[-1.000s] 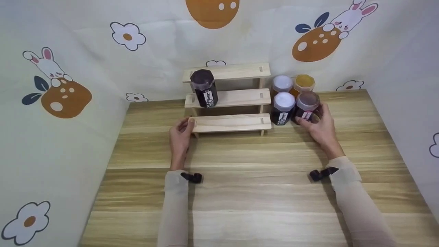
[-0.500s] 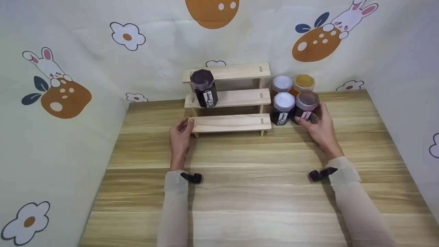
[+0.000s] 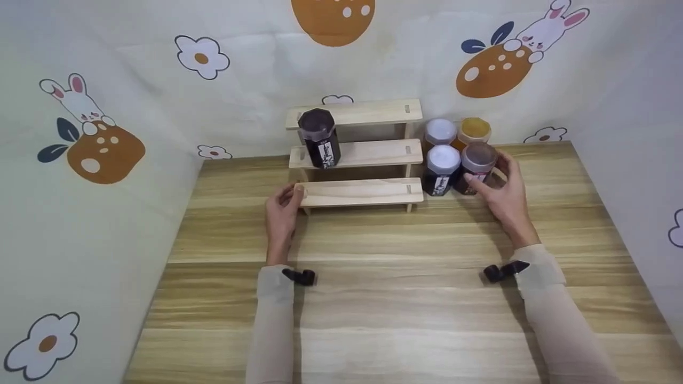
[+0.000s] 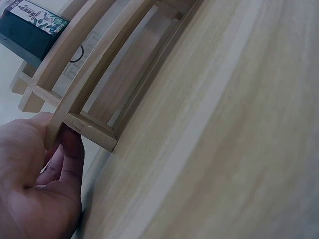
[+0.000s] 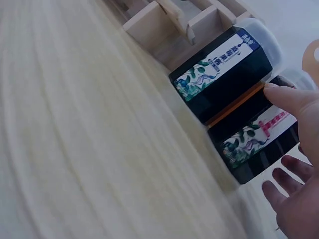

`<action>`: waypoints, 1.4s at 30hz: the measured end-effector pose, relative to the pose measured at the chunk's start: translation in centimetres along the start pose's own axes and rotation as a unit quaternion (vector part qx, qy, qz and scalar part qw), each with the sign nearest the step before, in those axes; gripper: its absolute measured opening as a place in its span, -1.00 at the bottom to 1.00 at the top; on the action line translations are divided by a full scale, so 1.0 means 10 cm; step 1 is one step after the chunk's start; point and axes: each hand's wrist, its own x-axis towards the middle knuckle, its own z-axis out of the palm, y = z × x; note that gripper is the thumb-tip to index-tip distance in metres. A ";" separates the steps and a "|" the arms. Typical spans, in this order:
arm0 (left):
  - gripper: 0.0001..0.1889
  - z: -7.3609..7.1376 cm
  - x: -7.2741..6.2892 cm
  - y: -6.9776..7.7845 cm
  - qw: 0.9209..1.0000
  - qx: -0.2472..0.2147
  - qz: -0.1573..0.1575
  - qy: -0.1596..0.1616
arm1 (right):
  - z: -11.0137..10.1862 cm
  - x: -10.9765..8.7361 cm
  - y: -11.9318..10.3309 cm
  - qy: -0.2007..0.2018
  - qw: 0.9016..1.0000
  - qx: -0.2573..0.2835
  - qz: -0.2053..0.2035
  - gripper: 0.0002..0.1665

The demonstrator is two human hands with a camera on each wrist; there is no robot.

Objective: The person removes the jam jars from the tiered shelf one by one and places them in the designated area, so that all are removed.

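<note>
My left hand pinches the left end of the lowest board of a three-tier wooden rack, thumb on top and fingers underneath in the left wrist view. A dark-lidded jar stands upright at the left of the middle tier. Right of the rack, my right hand is around a brown-lidded jar with a pink-lettered label. Its thumb touches the jar's front; in the right wrist view several fingers are spread apart from the jar. A white-lidded jar with a blue-lettered label stands against it on the left.
Behind these two jars stand another white-lidded jar and a yellow-lidded jar. All are on the wood-grain table. Printed fabric walls rise at the back and both sides.
My right hand has shifted slightly to the right, its thumb sliding up and right on the jar and its grasp loosening. The left hand keeps its place on the rack.
</note>
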 end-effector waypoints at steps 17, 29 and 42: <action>-0.54 0.01 0.01 -0.01 1.000 0.003 0.011 0.005 | 0.50 -0.06 -0.93 0.045 0.989 0.015 -0.141 -0.35; -0.55 0.01 0.01 -0.01 1.000 -0.014 0.011 0.004 | 1.26 -0.04 -1.06 -0.080 0.981 0.040 -0.172 -0.33; -0.52 0.00 0.00 0.00 1.000 0.019 0.008 0.009 | 1.97 -0.15 -1.22 -0.181 0.972 0.081 -0.129 -0.11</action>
